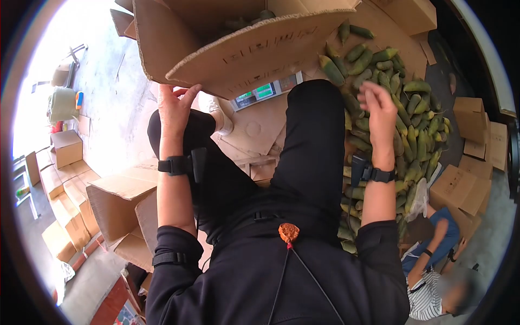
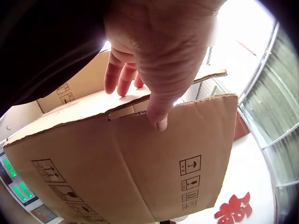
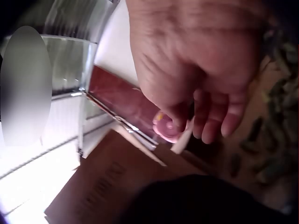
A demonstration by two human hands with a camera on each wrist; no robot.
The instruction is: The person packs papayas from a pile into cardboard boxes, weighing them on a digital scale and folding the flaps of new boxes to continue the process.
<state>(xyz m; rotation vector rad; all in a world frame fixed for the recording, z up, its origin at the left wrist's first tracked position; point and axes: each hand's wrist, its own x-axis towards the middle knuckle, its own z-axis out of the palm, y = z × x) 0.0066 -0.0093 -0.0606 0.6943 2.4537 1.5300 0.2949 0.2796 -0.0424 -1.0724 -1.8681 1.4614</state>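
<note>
An upright open cardboard box [image 1: 260,54] stands at the top of the head view, with several green vegetables [image 1: 238,24] in it. My left hand [image 1: 176,108] grips its near left edge. In the left wrist view, the thumb of this hand [image 2: 159,60] lies over the outside of the printed box [image 2: 135,163], the fingers behind the rim. My right hand [image 1: 380,111] hovers over the left part of a large pile of thick green vegetables [image 1: 417,130]. Its fingers [image 3: 212,116] hang loosely curled, holding nothing.
A scale with a lit green display [image 1: 260,93] sits between box and knees. Empty cartons [image 1: 122,200] stand at the left, more boxes [image 1: 460,187] at the right. A person in a striped shirt [image 1: 428,298] is at the lower right.
</note>
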